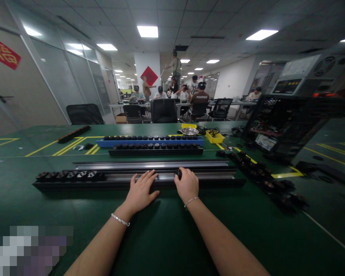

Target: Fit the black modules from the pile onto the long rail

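A long black metal channel [83, 187] lies crosswise on the green table in front of me. Several black socket-like modules [71, 175] sit in a row in its left end, and the bare inside shows further right. My left hand [142, 191] rests flat over the middle of the channel, fingers spread, holding nothing. To its right, my right hand [188, 184] is closed around a small black module [178, 173] at the channel; the fingers hide much of this part. Directly behind lies another channel [149, 165] with a shiny inside.
Further back lie a blue strip [149, 143] and a black strip [155, 152], both carrying modules. A metal bowl [189, 131] and a yellow bin [214, 137] stand behind. Loose black modules [253, 168] line the right, near an open computer case [271, 126]. People [199, 96] sit beyond.
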Demonstrator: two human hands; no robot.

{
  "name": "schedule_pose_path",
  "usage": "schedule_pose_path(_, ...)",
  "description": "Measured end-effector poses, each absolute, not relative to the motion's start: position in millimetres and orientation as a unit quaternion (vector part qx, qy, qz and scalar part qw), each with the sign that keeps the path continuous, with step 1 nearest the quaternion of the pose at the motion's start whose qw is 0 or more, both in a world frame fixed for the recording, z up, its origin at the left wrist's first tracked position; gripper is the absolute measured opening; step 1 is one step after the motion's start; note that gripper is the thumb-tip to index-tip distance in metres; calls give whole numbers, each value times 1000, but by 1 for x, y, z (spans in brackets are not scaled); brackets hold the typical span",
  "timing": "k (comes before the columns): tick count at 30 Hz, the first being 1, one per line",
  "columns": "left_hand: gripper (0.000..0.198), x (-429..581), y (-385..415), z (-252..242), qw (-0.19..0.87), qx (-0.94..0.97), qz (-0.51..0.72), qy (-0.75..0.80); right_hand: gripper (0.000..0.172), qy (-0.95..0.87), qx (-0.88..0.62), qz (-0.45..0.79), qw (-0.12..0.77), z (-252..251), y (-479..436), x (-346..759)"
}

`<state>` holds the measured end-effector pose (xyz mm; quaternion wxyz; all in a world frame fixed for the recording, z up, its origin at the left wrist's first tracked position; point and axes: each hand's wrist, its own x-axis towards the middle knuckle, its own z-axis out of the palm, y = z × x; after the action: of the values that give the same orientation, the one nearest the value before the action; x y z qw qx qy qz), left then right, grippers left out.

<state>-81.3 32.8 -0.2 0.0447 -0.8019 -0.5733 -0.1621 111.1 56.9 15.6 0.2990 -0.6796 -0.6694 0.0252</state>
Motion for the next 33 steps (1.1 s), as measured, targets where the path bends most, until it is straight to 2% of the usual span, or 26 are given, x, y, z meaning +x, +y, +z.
schedule_pose_path(18, 58, -81, 32, 0, 53, -805, -151, -572, 38, -630, -700, 35, 334, 14, 58, 126)
schedule_pose_path(28, 57, -81, 32, 0, 58, -803, -143, -576, 24, -632, -695, 17, 342, 11, 57, 134)
schedule_pose_path(33, 58, -80, 32, 1, 51, -803, -140, -577, 24, -631, -695, 12, 346, 10, 58, 137)
